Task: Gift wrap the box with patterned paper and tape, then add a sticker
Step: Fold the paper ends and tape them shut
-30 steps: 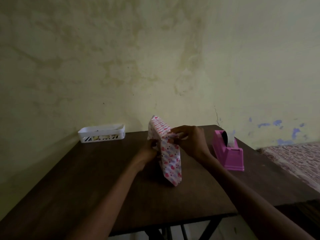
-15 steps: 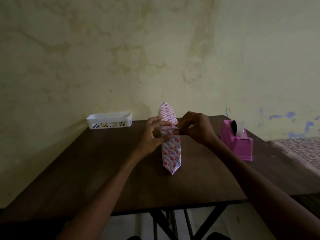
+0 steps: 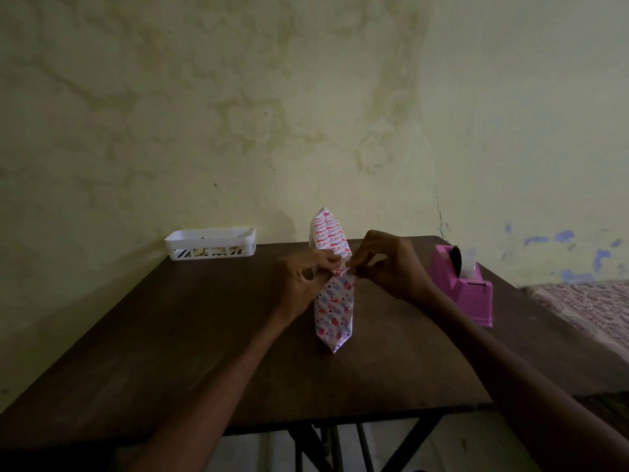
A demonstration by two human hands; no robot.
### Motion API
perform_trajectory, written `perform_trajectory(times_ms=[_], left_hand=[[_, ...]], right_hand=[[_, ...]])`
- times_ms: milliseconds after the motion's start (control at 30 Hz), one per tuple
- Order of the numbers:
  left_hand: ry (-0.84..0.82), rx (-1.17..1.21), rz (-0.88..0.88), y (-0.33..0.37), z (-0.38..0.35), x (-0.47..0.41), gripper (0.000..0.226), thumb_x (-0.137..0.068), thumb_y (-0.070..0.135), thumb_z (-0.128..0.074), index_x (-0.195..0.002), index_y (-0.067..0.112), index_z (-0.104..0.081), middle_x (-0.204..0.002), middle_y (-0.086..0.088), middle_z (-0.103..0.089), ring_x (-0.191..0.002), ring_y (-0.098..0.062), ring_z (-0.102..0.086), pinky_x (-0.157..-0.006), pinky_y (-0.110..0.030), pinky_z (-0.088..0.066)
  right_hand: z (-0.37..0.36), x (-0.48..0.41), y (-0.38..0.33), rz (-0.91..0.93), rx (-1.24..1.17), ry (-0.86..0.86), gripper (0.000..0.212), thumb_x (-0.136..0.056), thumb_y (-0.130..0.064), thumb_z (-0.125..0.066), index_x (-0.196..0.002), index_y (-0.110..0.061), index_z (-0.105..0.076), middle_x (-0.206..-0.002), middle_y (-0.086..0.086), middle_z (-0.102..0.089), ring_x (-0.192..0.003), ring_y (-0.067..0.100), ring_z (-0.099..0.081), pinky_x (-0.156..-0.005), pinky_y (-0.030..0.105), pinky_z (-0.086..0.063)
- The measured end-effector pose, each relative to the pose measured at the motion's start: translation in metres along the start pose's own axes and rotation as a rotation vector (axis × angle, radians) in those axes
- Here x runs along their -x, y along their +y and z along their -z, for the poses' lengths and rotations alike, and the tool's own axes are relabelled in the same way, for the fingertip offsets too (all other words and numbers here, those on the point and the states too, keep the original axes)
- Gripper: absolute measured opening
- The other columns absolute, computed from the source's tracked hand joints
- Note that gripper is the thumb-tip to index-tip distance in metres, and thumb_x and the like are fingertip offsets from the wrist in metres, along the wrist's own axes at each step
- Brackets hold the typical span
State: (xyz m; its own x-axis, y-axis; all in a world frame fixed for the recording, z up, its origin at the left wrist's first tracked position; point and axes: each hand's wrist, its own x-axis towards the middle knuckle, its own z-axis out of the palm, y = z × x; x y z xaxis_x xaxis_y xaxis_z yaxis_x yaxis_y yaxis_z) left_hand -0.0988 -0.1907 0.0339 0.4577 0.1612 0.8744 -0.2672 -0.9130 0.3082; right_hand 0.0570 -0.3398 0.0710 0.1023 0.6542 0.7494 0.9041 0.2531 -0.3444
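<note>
The box [image 3: 333,308], covered in white paper with red and blue hearts, stands on its narrow edge in the middle of the dark wooden table [image 3: 190,335]. Its pointed paper flaps stick out at the near and far ends. My left hand [image 3: 301,282] pinches the paper on the box's upper edge from the left. From the right, my right hand [image 3: 388,264] pinches the same fold. A pink tape dispenser [image 3: 466,291] sits to the right of the box.
A white slotted plastic basket [image 3: 211,247] with small items inside sits at the back left against the stained wall. A patterned cloth surface [image 3: 592,308] lies beyond the table's right edge. The table's near edge shows folding metal legs beneath.
The box has turned from leaning left to standing straight, end-on to me. My left hand came up from its left side to the top edge, where both hands now pinch the fold.
</note>
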Motion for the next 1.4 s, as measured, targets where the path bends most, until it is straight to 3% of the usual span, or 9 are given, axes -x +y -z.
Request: perform_trajectory(times_ms=[200, 433, 667, 833, 933, 1067, 1200, 1300, 1400], left_hand=[[-0.141, -0.206, -0.211, 0.0, 0.009, -0.002, 0.021, -0.084, 0.015, -0.068, -0.103, 0.006, -0.073, -0.119, -0.008, -0.069, -0.111, -0.01, -0.063, -0.093, -0.022, -0.052], [-0.265, -0.265, -0.284, -0.01, 0.013, 0.001, 0.027, -0.084, 0.01, -0.071, -0.111, 0.008, -0.07, -0.133, -0.008, -0.06, -0.124, -0.016, -0.056, -0.1, -0.029, -0.049], [0.056, 0.126, 0.187, 0.005, 0.001, 0.003, 0.025, -0.082, 0.017, -0.075, -0.107, 0.014, -0.07, -0.111, 0.001, -0.071, -0.104, -0.007, -0.067, -0.083, -0.029, -0.059], [0.049, 0.164, 0.301, 0.001, -0.008, 0.003, 0.039, -0.079, 0.024, -0.079, -0.116, 0.025, -0.066, -0.134, -0.002, -0.058, -0.124, -0.009, -0.053, -0.093, -0.014, -0.048], [0.02, 0.261, 0.428, 0.0, -0.013, 0.007, 0.042, -0.081, 0.027, -0.075, -0.119, 0.036, -0.06, -0.146, -0.002, -0.049, -0.131, -0.012, -0.048, -0.098, -0.027, -0.05], [0.019, 0.258, 0.426, -0.005, -0.025, 0.001, 0.05, -0.078, 0.028, -0.079, -0.124, 0.018, -0.064, -0.142, -0.005, -0.053, -0.13, -0.016, -0.051, -0.096, -0.04, -0.053], [0.028, 0.254, 0.406, 0.003, -0.052, -0.008, 0.06, -0.071, 0.049, -0.08, -0.123, 0.022, -0.066, -0.137, -0.001, -0.058, -0.126, -0.014, -0.055, -0.094, -0.041, -0.055], [0.029, 0.27, 0.373, 0.015, -0.077, -0.017, 0.049, -0.076, 0.028, -0.082, -0.122, 0.024, -0.063, -0.136, -0.004, -0.059, -0.125, -0.015, -0.055, -0.093, -0.037, -0.055], [0.016, 0.265, 0.341, 0.026, -0.098, -0.027, 0.049, -0.077, 0.017, -0.081, -0.123, 0.018, -0.063, -0.135, -0.006, -0.058, -0.126, -0.016, -0.054, -0.092, -0.02, -0.053]], right_hand=[[0.002, 0.002, 0.0, 0.074, 0.023, -0.063, 0.011, -0.078, -0.005, -0.079, -0.086, -0.012, -0.076, -0.101, 0.001, -0.068, -0.091, 0.011, -0.067, -0.064, 0.026, -0.06], [-0.009, 0.009, -0.001, -0.164, -0.146, 0.111, 0.013, -0.082, -0.023, -0.079, -0.087, -0.011, -0.078, -0.089, -0.002, -0.074, -0.078, 0.012, -0.071, -0.065, 0.032, -0.058], [-0.025, 0.017, -0.006, -0.282, -0.189, 0.178, 0.022, -0.075, -0.019, -0.083, -0.092, -0.018, -0.071, -0.09, -0.004, -0.073, -0.079, 0.005, -0.071, -0.066, 0.023, -0.059], [-0.032, 0.022, -0.007, -0.345, -0.237, 0.179, 0.044, -0.073, -0.018, -0.084, -0.113, -0.015, -0.064, -0.109, -0.002, -0.07, -0.088, 0.006, -0.072, -0.068, 0.024, -0.06], [-0.037, 0.024, -0.006, -0.357, -0.265, 0.214, 0.047, -0.071, -0.019, -0.086, -0.113, -0.016, -0.065, -0.111, 0.0, -0.07, -0.089, 0.007, -0.072, -0.069, 0.026, -0.061], [-0.027, 0.027, 0.002, -0.364, -0.277, 0.226, 0.046, -0.071, -0.021, -0.086, -0.112, -0.011, -0.067, -0.108, -0.001, -0.071, -0.092, 0.005, -0.071, -0.071, 0.024, -0.06], [-0.008, 0.033, 0.012, -0.359, -0.221, 0.288, 0.042, -0.075, -0.023, -0.085, -0.11, -0.009, -0.068, -0.105, -0.001, -0.073, -0.091, 0.005, -0.071, -0.071, 0.024, -0.06], [0.009, 0.04, 0.021, -0.385, -0.187, 0.34, 0.04, -0.074, -0.022, -0.085, -0.108, -0.008, -0.068, -0.101, -0.002, -0.072, -0.088, 0.002, -0.07, -0.066, 0.022, -0.059], [0.026, 0.047, 0.031, -0.416, -0.142, 0.34, 0.039, -0.075, -0.02, -0.083, -0.109, -0.008, -0.067, -0.101, -0.007, -0.069, -0.088, -0.008, -0.066, -0.063, 0.013, -0.054]])
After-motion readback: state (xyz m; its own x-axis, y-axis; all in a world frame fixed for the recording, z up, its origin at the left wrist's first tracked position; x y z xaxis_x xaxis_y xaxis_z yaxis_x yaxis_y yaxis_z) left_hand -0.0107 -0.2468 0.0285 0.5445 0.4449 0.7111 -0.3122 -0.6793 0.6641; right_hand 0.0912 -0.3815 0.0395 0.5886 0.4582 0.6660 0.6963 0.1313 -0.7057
